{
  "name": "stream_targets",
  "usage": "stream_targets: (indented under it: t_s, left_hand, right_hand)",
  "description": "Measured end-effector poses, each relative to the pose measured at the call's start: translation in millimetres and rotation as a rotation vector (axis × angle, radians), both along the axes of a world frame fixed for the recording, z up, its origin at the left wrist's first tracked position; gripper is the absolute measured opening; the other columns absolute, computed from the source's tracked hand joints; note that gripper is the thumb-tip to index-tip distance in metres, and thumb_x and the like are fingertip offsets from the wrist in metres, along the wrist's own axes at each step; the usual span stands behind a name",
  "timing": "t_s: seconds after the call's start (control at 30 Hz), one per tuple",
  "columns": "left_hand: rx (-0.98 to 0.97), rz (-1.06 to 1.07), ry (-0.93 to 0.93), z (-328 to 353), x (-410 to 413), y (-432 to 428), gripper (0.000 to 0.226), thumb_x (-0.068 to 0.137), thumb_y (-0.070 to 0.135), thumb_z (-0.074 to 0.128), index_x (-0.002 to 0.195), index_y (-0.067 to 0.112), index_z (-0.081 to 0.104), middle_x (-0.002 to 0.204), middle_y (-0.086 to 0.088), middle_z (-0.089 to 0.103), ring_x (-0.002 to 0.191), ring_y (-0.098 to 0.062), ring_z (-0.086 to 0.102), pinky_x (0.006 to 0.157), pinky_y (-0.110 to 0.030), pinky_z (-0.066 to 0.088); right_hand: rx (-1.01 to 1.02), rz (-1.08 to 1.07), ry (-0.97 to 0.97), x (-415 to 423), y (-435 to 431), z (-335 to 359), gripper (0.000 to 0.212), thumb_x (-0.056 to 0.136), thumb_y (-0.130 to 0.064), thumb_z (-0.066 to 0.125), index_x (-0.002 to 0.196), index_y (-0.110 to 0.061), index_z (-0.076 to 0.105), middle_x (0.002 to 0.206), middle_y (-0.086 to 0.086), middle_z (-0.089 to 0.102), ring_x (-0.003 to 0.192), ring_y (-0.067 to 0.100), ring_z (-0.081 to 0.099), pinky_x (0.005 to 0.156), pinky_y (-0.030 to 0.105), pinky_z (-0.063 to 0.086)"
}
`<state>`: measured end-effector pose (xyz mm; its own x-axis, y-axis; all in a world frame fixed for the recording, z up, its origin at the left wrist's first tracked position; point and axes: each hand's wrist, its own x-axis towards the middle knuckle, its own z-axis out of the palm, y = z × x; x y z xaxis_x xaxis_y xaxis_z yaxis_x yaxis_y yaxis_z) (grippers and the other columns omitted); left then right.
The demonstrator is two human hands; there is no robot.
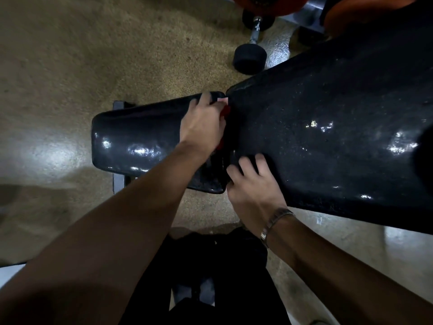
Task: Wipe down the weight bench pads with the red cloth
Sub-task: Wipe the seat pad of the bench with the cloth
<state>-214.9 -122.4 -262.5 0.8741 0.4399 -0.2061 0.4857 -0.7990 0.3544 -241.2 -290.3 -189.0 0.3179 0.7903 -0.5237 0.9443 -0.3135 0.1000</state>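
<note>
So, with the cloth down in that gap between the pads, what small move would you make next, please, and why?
Probably draw the left hand and red cloth along the gap toward the right hand, since the cloth sits at the far end, between seat pad and back pad.

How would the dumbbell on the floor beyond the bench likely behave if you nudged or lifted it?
The dumbbell has round black ends, so it would probably roll if nudged sideways. Its solid heads and metal handle suggest it is heavy for its size, and rigid.
</note>
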Motion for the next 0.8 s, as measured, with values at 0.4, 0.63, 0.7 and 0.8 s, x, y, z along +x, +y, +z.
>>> stream_targets:
  t_s: [0.4,0.63,0.7,0.8]
  left_hand:
    - [-0.034,0.053,-0.052,5,-17,-4,0.038,0.098,0.024,0.055,0.136,0.025,0.062,0.128,-0.012,0.052,0.116,-0.037,0.050,0.088,-0.049,0.054]
    - [-0.175,0.176,-0.101,-12,-98,-68,0.050,0.090,0.020,0.067,0.140,0.021,0.061,0.126,-0.009,0.060,0.105,-0.035,0.056,0.081,-0.045,0.056]
    - [-0.254,0.274,-0.115,-6,-103,-80,0.041,0.097,0.023,0.061,0.138,0.021,0.062,0.123,-0.008,0.063,0.104,-0.031,0.059,0.088,-0.043,0.055]
    - [-0.466,0.430,-0.134,8,-109,-98,0.035,0.103,0.028,0.054,0.137,0.021,0.060,0.117,-0.005,0.066,0.106,-0.024,0.061,0.090,-0.029,0.048]
  right_hand:
    - [-0.050,-0.035,-0.011,0,0,4,0.025,0.078,-0.019,0.054,0.081,-0.017,0.079,0.107,0.008,0.063,0.113,0.040,0.051,0.110,0.063,0.028]
    - [-0.080,-0.048,0.090,7,2,25,0.027,0.091,-0.022,0.053,0.111,-0.021,0.072,0.123,0.005,0.059,0.127,0.033,0.044,0.120,0.055,0.017]
    - [0.067,-0.055,0.100,11,-5,29,0.021,0.084,-0.019,0.060,0.099,-0.018,0.074,0.103,0.003,0.066,0.110,0.031,0.058,0.115,0.052,0.031]
    - [0.243,-0.057,0.054,23,-17,45,0.023,0.084,-0.021,0.056,0.097,-0.018,0.075,0.095,0.001,0.069,0.101,0.030,0.062,0.106,0.048,0.036]
